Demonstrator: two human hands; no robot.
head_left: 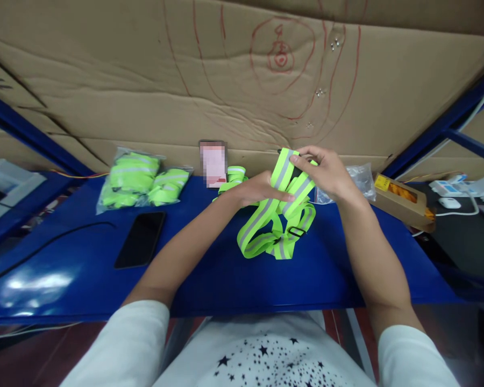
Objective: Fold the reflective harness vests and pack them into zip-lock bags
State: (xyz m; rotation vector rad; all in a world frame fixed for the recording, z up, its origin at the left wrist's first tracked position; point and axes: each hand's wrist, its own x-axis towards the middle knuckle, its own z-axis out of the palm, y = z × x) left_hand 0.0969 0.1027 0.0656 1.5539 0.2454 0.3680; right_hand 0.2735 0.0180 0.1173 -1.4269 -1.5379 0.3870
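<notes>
Over the blue table (226,285), both hands are on the neon reflective strap (300,189)! Left hand (262,188) grips a band, thumb across it; right hand (325,166) pinches the upper folds. Loops spread beneath, black buckle (297,231) showing, while the dark phone (140,240) lies well left, near the bagged straps (131,177).

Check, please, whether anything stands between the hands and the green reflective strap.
Nothing visible does: the left hand and the right hand both hold the green reflective strap directly. The clear plastic bag shows behind the right wrist, not between hands and strap.
</notes>
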